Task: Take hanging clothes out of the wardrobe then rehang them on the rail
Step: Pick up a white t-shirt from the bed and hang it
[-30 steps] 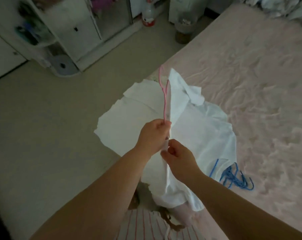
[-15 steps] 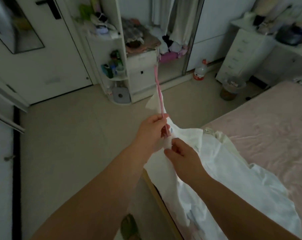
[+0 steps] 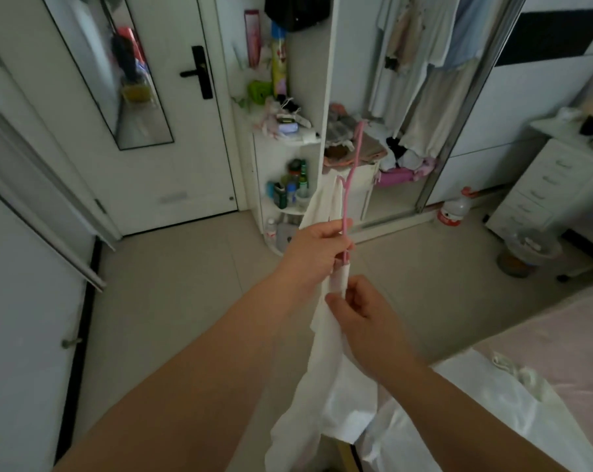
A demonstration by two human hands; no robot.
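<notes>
A pink hanger stands edge-on in front of me, its hook pointing up toward the open wardrobe. My left hand grips the hanger's lower part. A white garment drapes over the hanger and hangs down between my arms. My right hand pinches the garment's cloth just below the hanger. Several pale clothes hang on the wardrobe rail behind.
A corner shelf with bottles stands left of the wardrobe, beside a white door. A plastic bottle and a bin sit on the floor at right, near a white drawer unit. The pink bed with another white garment is at lower right.
My view has swung up from the bed to the wardrobe. Both hands lifted the hanger and white garment off the bed, keeping their hold.
</notes>
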